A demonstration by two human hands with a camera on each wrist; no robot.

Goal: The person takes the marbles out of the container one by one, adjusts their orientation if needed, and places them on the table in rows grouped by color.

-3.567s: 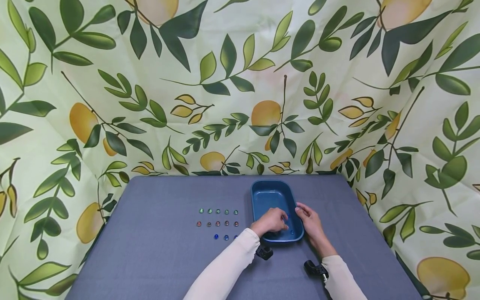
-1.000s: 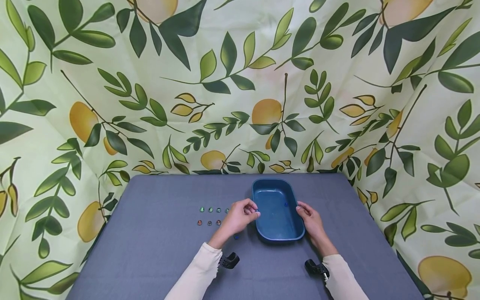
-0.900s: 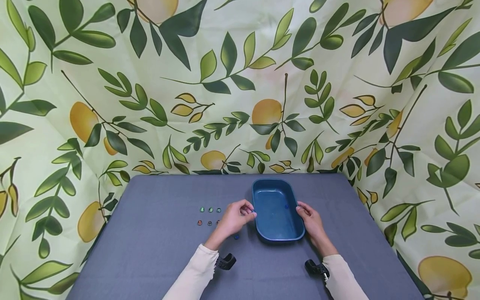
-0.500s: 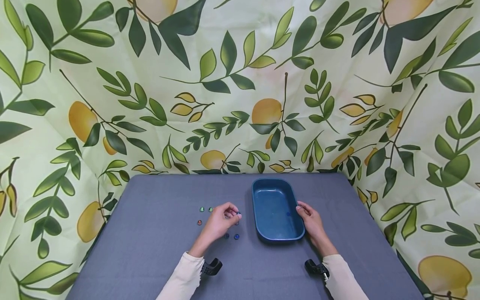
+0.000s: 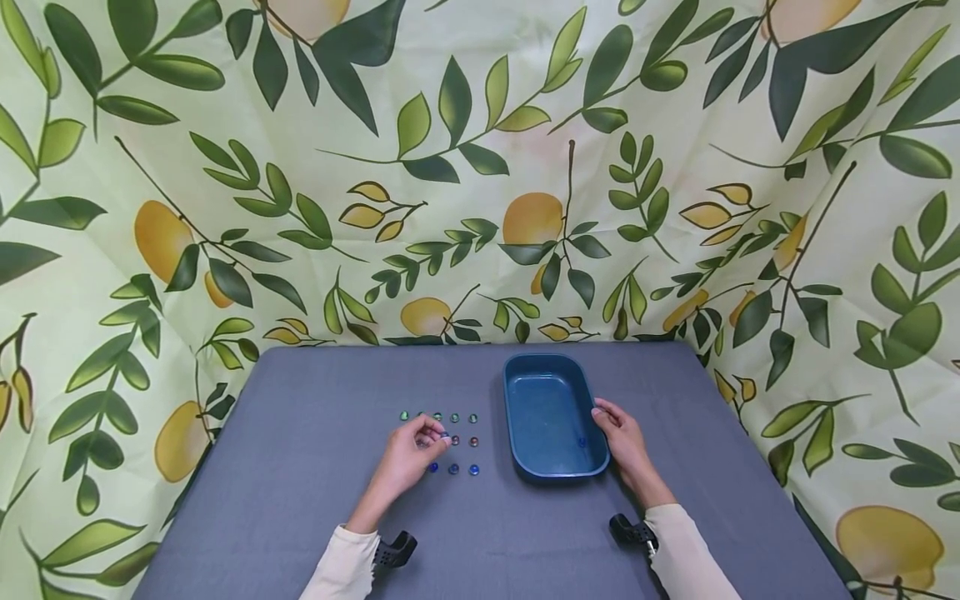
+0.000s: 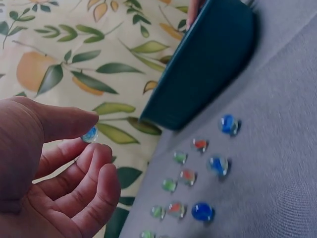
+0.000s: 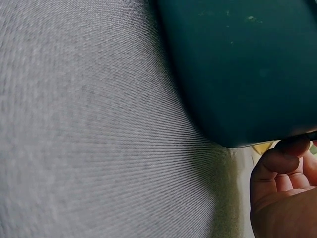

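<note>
My left hand (image 5: pixel 408 457) pinches a blue glass marble (image 6: pixel 89 134) between thumb and index finger, above the left part of the marble rows. Its other fingers are loosely curled. Below lie a row of green marbles (image 5: pixel 454 417), a row of red marbles (image 5: pixel 473 442) partly hidden by the hand, and a nearer row of 3 blue marbles (image 5: pixel 453 469). My right hand (image 5: pixel 628 446) grips the right rim of a blue plastic tub (image 5: pixel 551 408), thumb at the edge. One blue marble (image 5: pixel 582 442) lies inside the tub, near its right wall.
The tub stands to the right of the marbles on a table with a grey cloth (image 5: pixel 337 500). A lemon-print curtain (image 5: pixel 465 250) rises behind the table and along both sides. A black wrist camera (image 5: pixel 395 550) sits on each wrist.
My left hand has come out of the tub and moved left over the rows with the blue marble pinched. The marble inside the tub has rolled nearer. My right hand stays at the rim.
</note>
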